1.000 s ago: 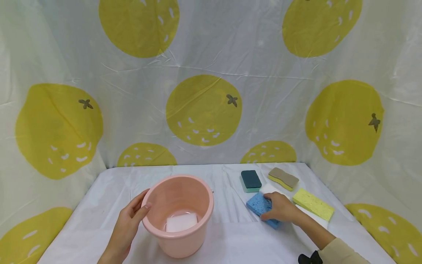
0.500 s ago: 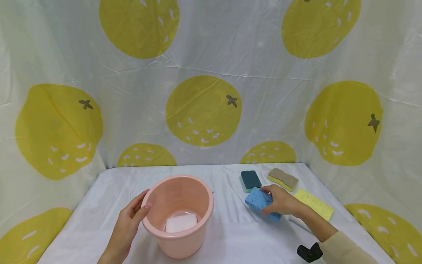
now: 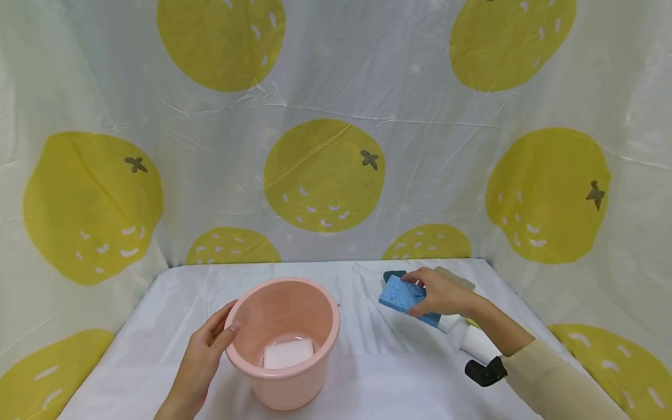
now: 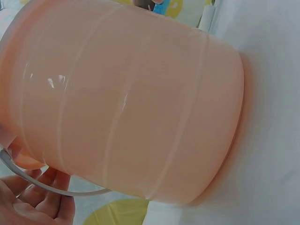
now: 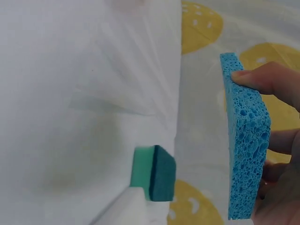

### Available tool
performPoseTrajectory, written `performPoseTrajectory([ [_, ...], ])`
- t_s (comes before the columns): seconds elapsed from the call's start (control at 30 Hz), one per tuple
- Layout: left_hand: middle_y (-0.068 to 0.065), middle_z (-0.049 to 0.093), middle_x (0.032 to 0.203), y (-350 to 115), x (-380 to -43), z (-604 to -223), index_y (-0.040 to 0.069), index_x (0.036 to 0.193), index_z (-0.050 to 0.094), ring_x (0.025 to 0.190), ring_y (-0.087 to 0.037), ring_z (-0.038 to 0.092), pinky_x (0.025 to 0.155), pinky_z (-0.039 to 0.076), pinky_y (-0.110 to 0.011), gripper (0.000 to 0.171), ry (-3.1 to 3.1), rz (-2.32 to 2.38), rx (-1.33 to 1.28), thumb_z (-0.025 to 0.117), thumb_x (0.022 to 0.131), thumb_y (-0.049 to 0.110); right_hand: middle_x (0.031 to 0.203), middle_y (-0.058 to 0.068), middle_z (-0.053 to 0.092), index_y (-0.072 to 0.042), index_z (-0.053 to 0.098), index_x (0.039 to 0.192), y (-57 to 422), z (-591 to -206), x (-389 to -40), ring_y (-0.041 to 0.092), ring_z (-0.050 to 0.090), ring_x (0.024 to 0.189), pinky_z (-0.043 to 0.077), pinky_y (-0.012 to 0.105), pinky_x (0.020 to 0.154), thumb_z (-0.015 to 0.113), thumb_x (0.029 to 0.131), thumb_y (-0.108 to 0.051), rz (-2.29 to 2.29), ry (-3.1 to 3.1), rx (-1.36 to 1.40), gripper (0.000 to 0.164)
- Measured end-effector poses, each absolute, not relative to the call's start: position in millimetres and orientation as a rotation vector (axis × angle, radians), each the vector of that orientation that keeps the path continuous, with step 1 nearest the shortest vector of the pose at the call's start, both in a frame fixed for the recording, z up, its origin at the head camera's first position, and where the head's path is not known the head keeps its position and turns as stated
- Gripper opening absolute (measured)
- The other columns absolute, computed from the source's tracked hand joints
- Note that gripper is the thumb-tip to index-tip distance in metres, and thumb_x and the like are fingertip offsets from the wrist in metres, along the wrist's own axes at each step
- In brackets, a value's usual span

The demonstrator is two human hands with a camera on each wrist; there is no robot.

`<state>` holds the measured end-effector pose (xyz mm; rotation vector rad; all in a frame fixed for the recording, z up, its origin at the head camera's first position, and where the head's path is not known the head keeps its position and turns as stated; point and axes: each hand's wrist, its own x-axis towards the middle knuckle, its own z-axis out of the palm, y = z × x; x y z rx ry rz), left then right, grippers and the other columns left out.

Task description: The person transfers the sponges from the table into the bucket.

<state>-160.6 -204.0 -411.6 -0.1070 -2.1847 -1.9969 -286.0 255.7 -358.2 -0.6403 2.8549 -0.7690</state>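
Note:
My left hand (image 3: 202, 353) grips the rim of a pink bucket (image 3: 291, 388), thumb over the edge and fingers along the outside. In the left wrist view the bucket's wall (image 4: 126, 103) fills most of the picture, with a thin grey handle (image 4: 70, 192) hanging by the fingers. Inside the bucket lies a white sponge block (image 3: 289, 354). To the right, my right hand (image 3: 441, 293) pinches a blue sponge (image 3: 401, 294) by its edges, above the table. The right wrist view shows the blue sponge (image 5: 251, 140) tilted on edge between thumb and fingers.
Behind the blue sponge lies a dark green sponge (image 5: 161, 173), beside a tan-topped sponge (image 3: 455, 277). White blocks (image 3: 479, 343) and a mostly hidden yellow sponge (image 3: 472, 322) lie under the right forearm. A lemon-print curtain (image 3: 325, 175) surrounds the white-covered table (image 3: 367, 385).
My right hand has lifted the blue sponge off the white blocks and carried it up and slightly left, now partly covering the dark green sponge. My left hand and the bucket stay still.

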Motion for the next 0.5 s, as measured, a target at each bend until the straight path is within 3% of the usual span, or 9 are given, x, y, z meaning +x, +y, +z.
performPoseTrajectory([
  [0.2,-0.013,0.049,0.153,-204,-161,-411,0.003,0.155,0.045,0.127,0.002,0.052,0.098,0.039,-0.010,0.054,-2.190,-1.986,-0.111,0.061,0.106,0.020,0.128,0.014,0.059,-0.003,0.059,0.142,237,-331,-289,0.033,0.057,0.112,0.055,0.051,0.090,0.089,0.077,-0.031,-0.786,2.805,-0.706,0.077],
  [0.5,-0.013,0.048,0.153,-204,-161,-411,0.003,0.155,0.045,0.127,0.003,0.051,0.098,0.039,-0.010,0.054,-2.198,-1.986,-0.092,0.062,0.106,0.021,0.124,0.010,0.058,-0.003,0.058,0.143,208,-303,-298,0.032,0.055,0.111,0.054,0.043,0.087,0.087,0.078,-0.029,-0.813,2.695,-0.866,0.076],
])
